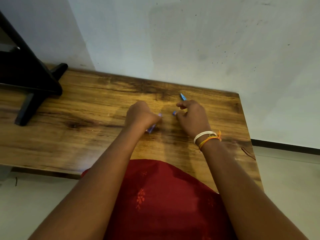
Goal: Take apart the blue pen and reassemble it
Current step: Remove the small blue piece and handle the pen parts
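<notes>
The blue pen is in two pieces above the wooden table (86, 104). My left hand (141, 114) is curled into a fist round the pale blue barrel (152, 127), whose ends stick out at the thumb side and below the palm. My right hand (192, 116) grips the other blue pen piece (182, 97); its tip pokes out above the fingers and a short blue end (174, 113) shows below them. A small gap separates the two pieces. Most of each piece is hidden inside the hands.
A black stand (31, 80) with legs sits on the table's far left. A pale wall runs along the table's back edge. The table's right edge lies just beyond my right wrist, which wears thread bands (207, 137). Red clothing (155, 196) fills the near middle.
</notes>
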The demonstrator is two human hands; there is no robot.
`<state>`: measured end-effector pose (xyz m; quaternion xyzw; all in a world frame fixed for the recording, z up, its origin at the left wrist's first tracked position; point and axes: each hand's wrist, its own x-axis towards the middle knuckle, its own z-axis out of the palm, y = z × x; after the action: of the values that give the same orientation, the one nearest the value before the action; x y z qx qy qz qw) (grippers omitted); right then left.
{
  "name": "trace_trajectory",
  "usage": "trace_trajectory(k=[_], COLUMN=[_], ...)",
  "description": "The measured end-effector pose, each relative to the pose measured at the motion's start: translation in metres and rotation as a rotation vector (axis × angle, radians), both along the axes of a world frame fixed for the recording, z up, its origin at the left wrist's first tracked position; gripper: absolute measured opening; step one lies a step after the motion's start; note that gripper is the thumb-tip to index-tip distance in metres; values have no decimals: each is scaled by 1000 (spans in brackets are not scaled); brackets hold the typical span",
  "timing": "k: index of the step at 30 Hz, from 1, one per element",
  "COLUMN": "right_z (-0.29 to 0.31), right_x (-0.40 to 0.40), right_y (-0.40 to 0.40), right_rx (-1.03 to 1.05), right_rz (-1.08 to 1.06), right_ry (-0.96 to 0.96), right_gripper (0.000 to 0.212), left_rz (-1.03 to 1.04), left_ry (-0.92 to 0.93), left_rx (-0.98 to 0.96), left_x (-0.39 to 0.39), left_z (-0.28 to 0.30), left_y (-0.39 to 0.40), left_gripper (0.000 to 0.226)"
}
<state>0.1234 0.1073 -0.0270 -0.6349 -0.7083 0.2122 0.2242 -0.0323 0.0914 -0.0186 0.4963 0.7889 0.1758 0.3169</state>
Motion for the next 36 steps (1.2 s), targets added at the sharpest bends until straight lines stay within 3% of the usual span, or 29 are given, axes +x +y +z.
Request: trace_trajectory(k=[3, 6, 10, 13, 16, 21, 29, 36], right_z=[-7, -8, -7, -7, -7, -4, 6, 8], right_x=[-8, -11, -12, -10, -8, -5, -12, -9], right_y=[0, 2, 0, 1, 2, 3, 1, 1], right_rx=[-13, 1, -36, -89, -167, -327, -486, -491], right_rz=[79, 52, -7, -77, -109, -194, -246, -227], right_ry=[-127, -138, -67, 19, 115, 393, 813, 866], right_gripper=[32, 23, 17, 13, 10, 8, 13, 12], left_rz=[84, 207, 305, 358, 434, 567, 646, 675], left_ry=[-327, -717, -970, -1097, -1189, -1327, -1346, -1250], left_rx=[-18, -34, -12, -26, -37, -7, 10, 61], left_x=[-4, -7, -11, -11, -11, -9, -13, -14], left_z=[6, 9, 10, 9, 9, 10, 10, 11], left_y=[-1, -4, -3, -2, 1, 2, 1, 2], left_gripper=[20, 11, 21, 12, 3, 8, 10, 12])
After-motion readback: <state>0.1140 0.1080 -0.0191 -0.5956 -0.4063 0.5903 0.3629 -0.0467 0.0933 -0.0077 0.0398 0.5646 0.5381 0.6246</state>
